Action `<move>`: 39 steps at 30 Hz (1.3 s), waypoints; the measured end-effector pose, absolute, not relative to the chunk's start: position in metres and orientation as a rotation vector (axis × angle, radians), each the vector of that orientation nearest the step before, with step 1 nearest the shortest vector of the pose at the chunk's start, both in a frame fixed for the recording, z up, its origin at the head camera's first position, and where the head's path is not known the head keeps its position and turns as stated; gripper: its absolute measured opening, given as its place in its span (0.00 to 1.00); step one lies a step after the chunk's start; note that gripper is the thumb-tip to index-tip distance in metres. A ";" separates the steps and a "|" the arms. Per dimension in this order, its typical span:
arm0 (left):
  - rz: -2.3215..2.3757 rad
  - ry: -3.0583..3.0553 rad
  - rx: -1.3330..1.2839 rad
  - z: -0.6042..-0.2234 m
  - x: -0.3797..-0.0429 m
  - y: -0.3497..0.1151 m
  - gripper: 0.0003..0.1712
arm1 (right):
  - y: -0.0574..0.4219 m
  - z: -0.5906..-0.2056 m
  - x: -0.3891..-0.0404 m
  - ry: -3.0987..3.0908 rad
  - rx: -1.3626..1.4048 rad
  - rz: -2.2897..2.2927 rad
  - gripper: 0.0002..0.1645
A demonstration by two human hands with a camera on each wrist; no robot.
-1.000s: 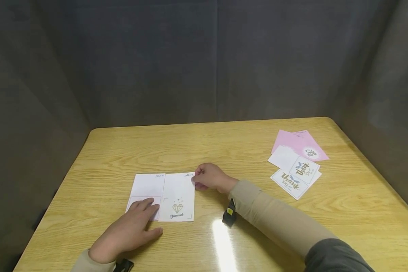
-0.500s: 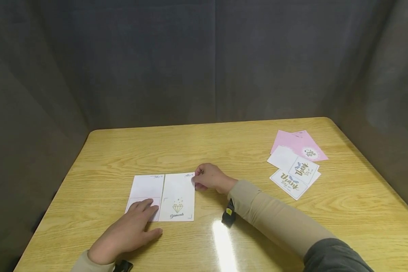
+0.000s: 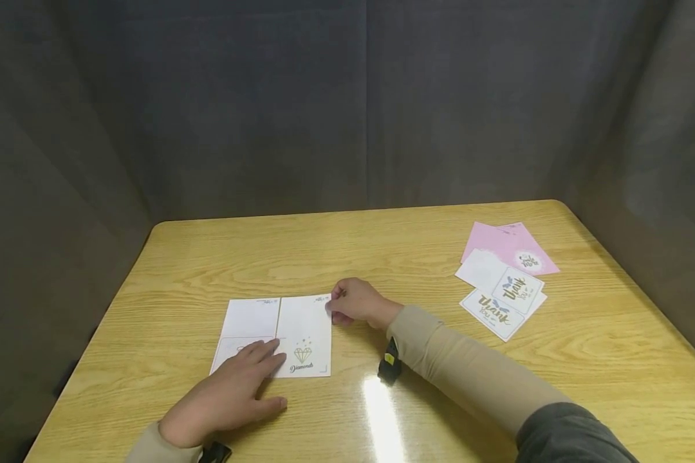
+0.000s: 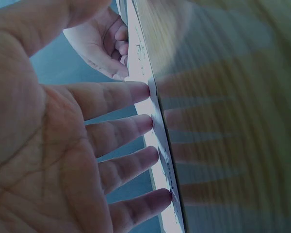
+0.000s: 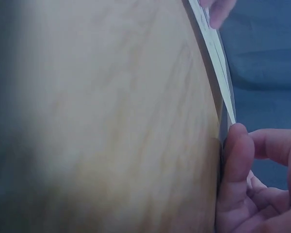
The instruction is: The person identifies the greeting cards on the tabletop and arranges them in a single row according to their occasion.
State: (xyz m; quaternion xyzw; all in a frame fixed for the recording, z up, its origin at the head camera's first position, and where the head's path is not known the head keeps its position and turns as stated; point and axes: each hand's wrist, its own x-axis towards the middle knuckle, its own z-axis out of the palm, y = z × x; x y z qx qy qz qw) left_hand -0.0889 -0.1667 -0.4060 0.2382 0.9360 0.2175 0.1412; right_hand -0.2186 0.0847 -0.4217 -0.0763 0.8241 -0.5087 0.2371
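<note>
Two white printed cards lie side by side on the table in the head view, a thin gap between them. The right one is a diamond card [image 3: 302,331] with a gold diamond and the word "Diamonds". Its right edge, near the top corner, is pinched between thumb and finger of my right hand [image 3: 361,303]. My left hand [image 3: 226,395] lies over the lower part of the left card [image 3: 252,316], covering some of its outlined panel. Its fingers [image 4: 131,160] are spread and nearly straight, tips on the cards, the foremost at the diamond card's left edge.
To the right, two overlapping white "Thank you" cards [image 3: 494,313] lie partly over pink cards [image 3: 500,243]. The wooden table [image 3: 301,251] ends at a dark curtain [image 3: 255,109] behind. Each wrist wears a small black device.
The left card has shifted slightly left, and a thin gap shows between the two cards. My left hand has slid right to the diamond card's left edge. My right hand keeps its pinch.
</note>
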 end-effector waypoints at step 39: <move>0.660 2.666 0.709 -0.408 -0.089 -0.168 0.44 | 0.086 -0.423 -0.220 2.229 -0.277 -1.373 0.08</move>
